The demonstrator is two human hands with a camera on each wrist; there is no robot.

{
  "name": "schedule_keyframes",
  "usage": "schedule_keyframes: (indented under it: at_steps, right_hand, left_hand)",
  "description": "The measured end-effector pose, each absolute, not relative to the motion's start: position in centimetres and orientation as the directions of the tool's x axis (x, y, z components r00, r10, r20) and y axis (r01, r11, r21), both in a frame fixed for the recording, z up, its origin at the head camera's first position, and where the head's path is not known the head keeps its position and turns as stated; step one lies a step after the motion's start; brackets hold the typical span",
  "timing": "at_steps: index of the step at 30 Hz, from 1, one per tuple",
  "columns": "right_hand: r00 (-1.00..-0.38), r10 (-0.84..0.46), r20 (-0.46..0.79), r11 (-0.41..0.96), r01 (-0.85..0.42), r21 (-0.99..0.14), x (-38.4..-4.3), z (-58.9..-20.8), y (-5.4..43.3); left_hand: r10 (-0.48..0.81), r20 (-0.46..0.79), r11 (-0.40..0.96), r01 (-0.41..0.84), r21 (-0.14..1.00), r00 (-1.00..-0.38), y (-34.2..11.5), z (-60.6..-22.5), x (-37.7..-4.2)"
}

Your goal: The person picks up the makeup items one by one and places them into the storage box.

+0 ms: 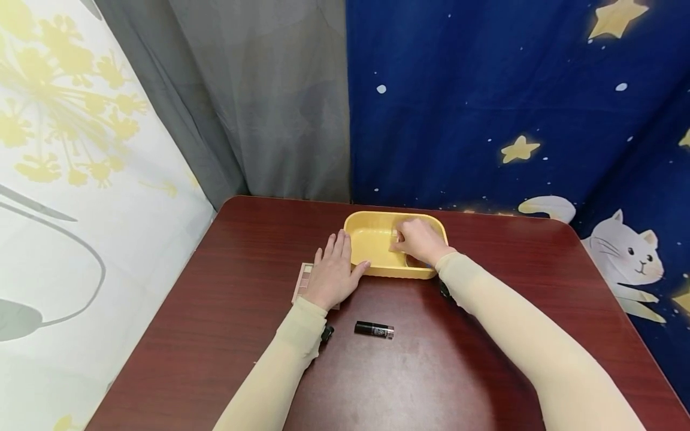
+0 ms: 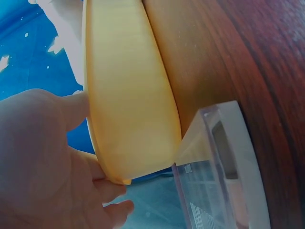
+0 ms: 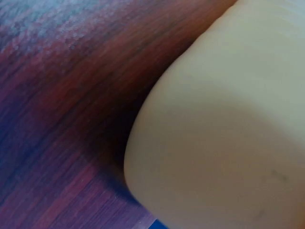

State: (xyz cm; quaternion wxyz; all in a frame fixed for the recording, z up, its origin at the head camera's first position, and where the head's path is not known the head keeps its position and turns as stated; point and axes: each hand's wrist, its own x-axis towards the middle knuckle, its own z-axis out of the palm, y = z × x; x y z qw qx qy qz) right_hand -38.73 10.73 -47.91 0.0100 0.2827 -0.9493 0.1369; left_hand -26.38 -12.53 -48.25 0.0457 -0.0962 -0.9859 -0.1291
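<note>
A yellow plastic basket (image 1: 372, 273) stands toward the table's far side. My left hand (image 1: 333, 272) rests against its left front corner, fingers nearly straight; in the left wrist view, thumb and fingers touch the basket's rim. My right hand (image 1: 421, 240) reaches into the basket's right part with curled fingers, seeming to pinch a small pale object (image 1: 396, 233) whose kind is unclear. Beneath that hand, something dark and round with a bit of blue (image 1: 416, 262) is mostly hidden. Partly under my left wrist lies an eyeshadow palette (image 1: 303, 280) with a clear lid. The right wrist view shows mainly sleeve.
A black lipstick tube (image 1: 374, 330) with a clear end lies in front of the basket, on the dark red-brown table (image 1: 431, 383). Grey and blue curtains (image 1: 485, 108) hang right behind the table's far edge. A patterned white cloth (image 1: 64, 251) borders the left side.
</note>
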Motion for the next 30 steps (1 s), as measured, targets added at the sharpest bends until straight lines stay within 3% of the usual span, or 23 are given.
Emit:
schedule_keyframes:
  at_steps: [12,30]
  right_hand:
    - [-0.833,-0.538,0.130,0.797,-0.553,-0.243,-38.0,-48.2,11.2]
    - [-0.803,-0.535,0.263,0.795,-0.584,-0.164,-35.6,-45.2,11.7]
  left_hand:
    - [0.194,0.101,0.946,0.213,0.243,-0.976,-12.4,-48.3,-26.2]
    - [0.192,0.128,0.931,0.222,0.289,-0.973,-12.9,-48.1,-26.6]
